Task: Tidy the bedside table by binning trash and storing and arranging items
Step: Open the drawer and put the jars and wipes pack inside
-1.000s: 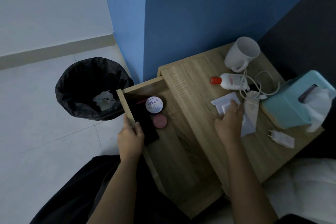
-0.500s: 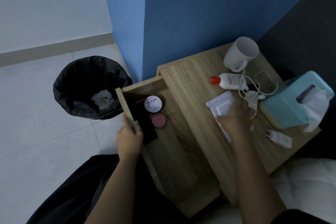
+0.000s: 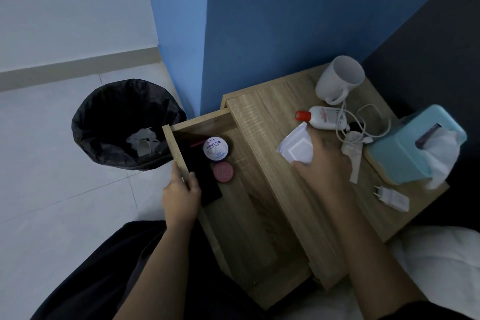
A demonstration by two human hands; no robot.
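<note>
In the head view, the left hand (image 3: 180,199) grips the front panel of the open wooden drawer (image 3: 178,153), with the thumb inside and the fingers outside; it is at about 8 o'clock from the centre of the picture. Inside the drawer, near the front panel, lie a round white jar with a printed lid (image 3: 215,149), a round pink tin (image 3: 224,172) just beside it at 5 o'clock, and a flat black item (image 3: 202,176) touching the thumb. The right hand (image 3: 324,163) is over the light wooden bedside table (image 3: 267,122); its fingers are curled around a flat white packet (image 3: 296,145), which sticks out from the hand toward 10 o'clock.

From this hand, a white plastic bottle with a red cap (image 3: 324,117) lies at 12 o'clock, and a white ceramic mug (image 3: 337,80) is farther the same way. A white cable (image 3: 374,122) loops at 1 o'clock; a teal tissue box (image 3: 405,148) stands at 3 o'clock, and a white charger plug (image 3: 392,199) lies at 4 o'clock. A narrow paper strip (image 3: 354,161) lies just beside the hand. On the floor at 9 o'clock from the drawer stands a round bin with a black liner (image 3: 104,122); crumpled white paper (image 3: 142,139) is inside it.
</note>
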